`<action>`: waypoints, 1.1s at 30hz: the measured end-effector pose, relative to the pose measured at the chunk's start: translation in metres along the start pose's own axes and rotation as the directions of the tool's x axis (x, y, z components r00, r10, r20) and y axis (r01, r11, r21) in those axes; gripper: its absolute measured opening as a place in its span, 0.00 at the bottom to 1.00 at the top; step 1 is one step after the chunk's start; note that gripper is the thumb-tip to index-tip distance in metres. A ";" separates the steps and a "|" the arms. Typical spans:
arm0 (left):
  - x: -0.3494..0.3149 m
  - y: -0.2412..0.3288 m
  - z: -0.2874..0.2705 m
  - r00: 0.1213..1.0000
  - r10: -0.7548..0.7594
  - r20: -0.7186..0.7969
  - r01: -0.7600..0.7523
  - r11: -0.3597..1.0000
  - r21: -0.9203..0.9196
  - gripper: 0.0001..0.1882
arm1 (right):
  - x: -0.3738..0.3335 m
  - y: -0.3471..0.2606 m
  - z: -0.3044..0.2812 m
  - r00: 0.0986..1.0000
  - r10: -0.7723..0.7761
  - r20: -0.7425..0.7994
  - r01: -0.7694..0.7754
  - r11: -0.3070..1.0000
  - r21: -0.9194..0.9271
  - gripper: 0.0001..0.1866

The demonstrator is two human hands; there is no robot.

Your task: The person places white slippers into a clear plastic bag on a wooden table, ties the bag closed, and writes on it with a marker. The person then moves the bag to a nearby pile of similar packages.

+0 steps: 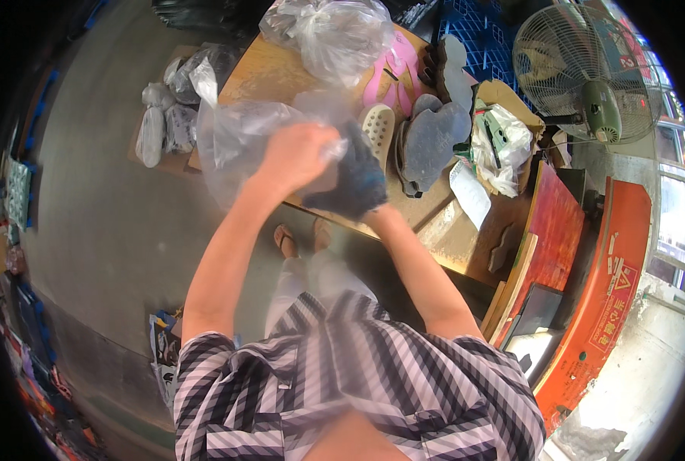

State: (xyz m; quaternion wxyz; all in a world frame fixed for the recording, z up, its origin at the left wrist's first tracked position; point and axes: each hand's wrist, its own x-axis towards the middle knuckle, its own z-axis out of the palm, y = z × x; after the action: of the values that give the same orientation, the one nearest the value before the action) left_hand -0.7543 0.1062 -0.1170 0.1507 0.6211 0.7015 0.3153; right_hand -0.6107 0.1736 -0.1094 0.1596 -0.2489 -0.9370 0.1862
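My bare left hand is closed on a clear plastic bag, which hangs out to its left over the table's edge. Right beside it is my right hand in a dark glove, touching the bag. Motion blurs the glove, and how its fingers are bent cannot be made out. Just beyond the glove lies a cream sole with round holes. Dark grey foam soles are piled to the right, and pink flip-flop sole pieces lie farther back.
A large filled plastic bag rests on the wooden table. An open carton with bagged items stands right, below a fan. Wrapped bundles lie at left. An orange metal panel is at far right.
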 end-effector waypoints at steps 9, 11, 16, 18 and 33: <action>0.010 0.046 -0.058 0.996 -0.050 0.069 0.061 0.984 -0.166 0.17 | -0.003 0.073 0.021 0.936 0.344 -0.072 -0.313 0.910 0.273 0.17; 0.015 0.045 -0.092 0.991 -0.131 0.035 0.135 0.950 -0.283 0.17 | -0.007 0.091 -0.018 0.880 0.129 -0.457 -0.009 0.967 0.256 0.17; 0.037 0.042 -0.144 0.931 -0.309 -0.192 0.130 0.775 -0.618 0.14 | -0.084 0.095 -0.096 0.673 0.739 0.019 -0.444 0.383 0.810 0.15; 0.041 0.045 -0.136 0.904 -0.366 -0.218 0.088 0.661 -0.745 0.13 | -0.107 0.096 -0.114 0.573 0.820 -0.014 -0.347 0.258 0.902 0.17; 0.020 0.100 -0.091 0.927 -0.372 -0.040 0.187 0.554 -0.811 0.15 | -0.022 0.030 -0.025 0.754 0.535 0.381 0.063 -0.637 0.768 0.24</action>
State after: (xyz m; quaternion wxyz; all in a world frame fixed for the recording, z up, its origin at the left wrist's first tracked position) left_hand -0.7351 0.1049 0.0179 0.3855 0.3317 0.5887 0.6283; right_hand -0.5707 0.1925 -0.1050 0.3819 -0.2777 -0.1017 0.8756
